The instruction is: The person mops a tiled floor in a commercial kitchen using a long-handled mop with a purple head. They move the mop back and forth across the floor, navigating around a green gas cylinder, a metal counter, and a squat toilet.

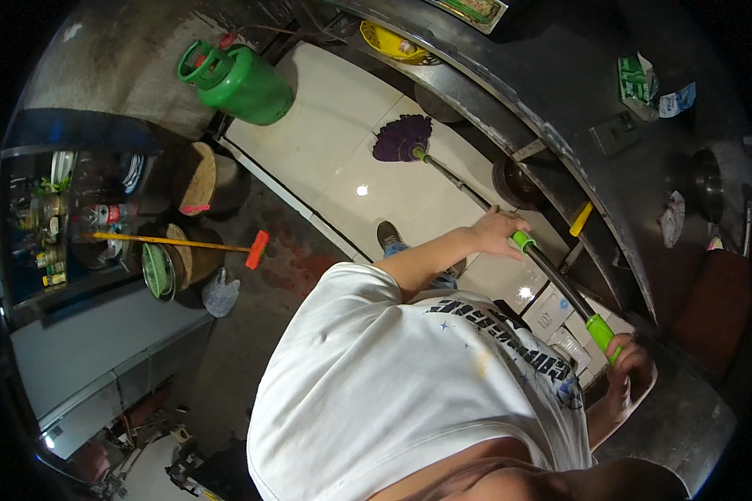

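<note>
A mop with a purple strand head (404,139) rests on the white tiled floor (332,181). Its metal handle (558,278) runs diagonally down to the right. My left hand (498,233) is closed around the shaft beside the green collar (523,240). My right hand (630,369) holds the green grip (601,335) at the handle's upper end; some of its fingers are hidden. My shoes show on the tiles beneath my left arm, the nearer one (388,233) left of the forearm.
A green gas cylinder (247,84) stands at the tiles' far edge. Under the metal counter (576,144) are a dark pot (514,181) and a yellow basket (398,44). Leftward are round bins (219,178), a yellow-handled orange tool (258,249), a plastic bag (220,293) and bottle shelves (12,250).
</note>
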The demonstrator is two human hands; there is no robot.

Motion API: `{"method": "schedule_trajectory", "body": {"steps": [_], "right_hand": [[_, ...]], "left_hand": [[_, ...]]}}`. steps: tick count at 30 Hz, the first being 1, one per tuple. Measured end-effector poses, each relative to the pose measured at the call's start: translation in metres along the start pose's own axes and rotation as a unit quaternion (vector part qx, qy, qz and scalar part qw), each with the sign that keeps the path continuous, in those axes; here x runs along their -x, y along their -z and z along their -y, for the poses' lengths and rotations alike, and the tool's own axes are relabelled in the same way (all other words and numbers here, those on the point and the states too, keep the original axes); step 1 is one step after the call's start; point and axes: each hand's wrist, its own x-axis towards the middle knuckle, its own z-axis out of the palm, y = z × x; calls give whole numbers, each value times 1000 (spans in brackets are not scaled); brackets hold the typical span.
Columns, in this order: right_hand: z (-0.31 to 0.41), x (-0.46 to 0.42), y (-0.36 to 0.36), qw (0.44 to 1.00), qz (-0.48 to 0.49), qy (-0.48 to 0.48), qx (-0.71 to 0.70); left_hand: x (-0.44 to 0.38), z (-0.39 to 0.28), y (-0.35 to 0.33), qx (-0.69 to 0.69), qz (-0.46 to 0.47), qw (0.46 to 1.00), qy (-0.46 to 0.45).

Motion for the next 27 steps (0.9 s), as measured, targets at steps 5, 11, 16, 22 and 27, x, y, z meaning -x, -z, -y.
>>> {"method": "schedule_trajectory", "body": {"steps": [5,11,16,22,27], "right_hand": [[14,3,-7,1000,-22,0,-4],[8,-7,-18,999,-9,-27,-42],[-6,-25,-37,993,17,-77,-88],[-70,-55,-80,976,54,-82,-196],[-110,-81,-160,974,76,-122,-177]], "left_hand": [[-3,39,-7,-19,27,999,-16],[2,41,2,-32,24,999,30],[36,70,29,-51,36,995,83],[90,136,72,-81,-37,986,139],[154,187,119,-85,-141,963,215]]}}
